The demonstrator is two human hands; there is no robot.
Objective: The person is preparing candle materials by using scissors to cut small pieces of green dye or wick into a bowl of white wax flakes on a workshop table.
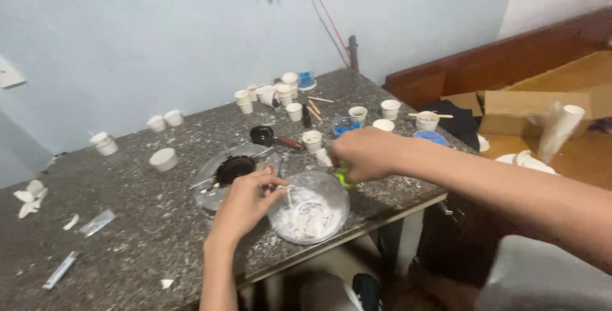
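Dark speckled stone table (pixel 159 241) running from lower left to upper right, against a pale blue wall (pixel 159 24). At the far right, an open cardboard box (pixel 510 110) on a brown surface, with a stack of paper cups in a clear sleeve (pixel 560 129) leaning beside it. Near the table's front edge, a clear bowl (pixel 331 187) holding white paste, just right of a clear round tray (pixel 213 183) with a dark dish inside. Right hand (pixel 364 153) at the bowl's far rim, fingers curled shut around a small green thing (pixel 344 176), touching or just above the rim; cannot tell which. Left hand (pixel 245 201) at the bowl's left rim, fingers pinched narrow on a thin white stick (pixel 288 197) dipping into the paste. Behind the bowl, a small black pan with a brown handle (pixel 266 136). Many small white cups (pixel 274 94) scattered across the far half of the table, one more (pixel 164 159) standing alone to the left. At the left edge, crumpled white tissue (pixel 30 196).
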